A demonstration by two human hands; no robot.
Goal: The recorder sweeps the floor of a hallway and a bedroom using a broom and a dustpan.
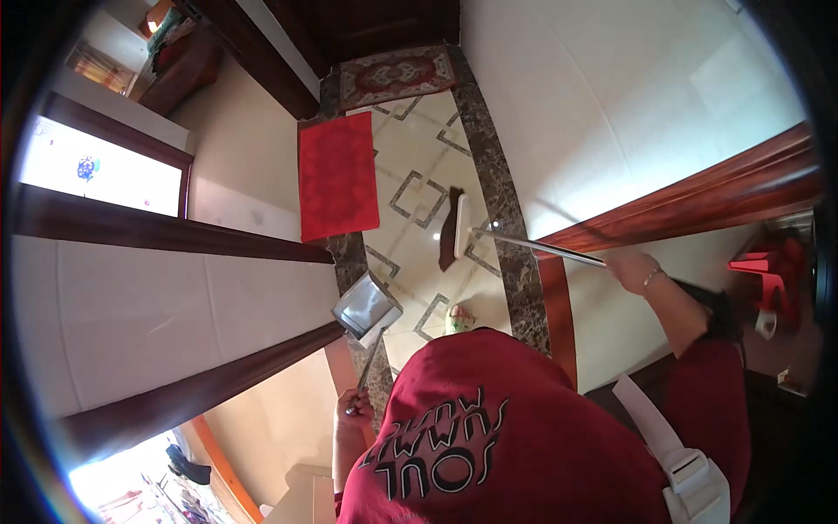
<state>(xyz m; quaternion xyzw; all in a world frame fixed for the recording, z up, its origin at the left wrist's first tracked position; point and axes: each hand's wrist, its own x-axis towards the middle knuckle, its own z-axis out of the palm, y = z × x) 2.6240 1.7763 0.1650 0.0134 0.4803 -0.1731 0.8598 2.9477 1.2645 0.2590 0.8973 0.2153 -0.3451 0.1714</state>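
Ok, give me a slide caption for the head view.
Left hand grips a long-handled silver dustpan, right hand a broom, over patterned floor tiles near a red mat.

Can count here one left hand (353, 408) and one right hand (635, 272), so two hands in total, one broom (463, 226), one long-handled dustpan (367, 306), one red mat (339, 176) and one patterned mat (397, 75), so two mats together, one bracelet (652, 276), one white buckle (688, 469) and one visible shoe (459, 321).
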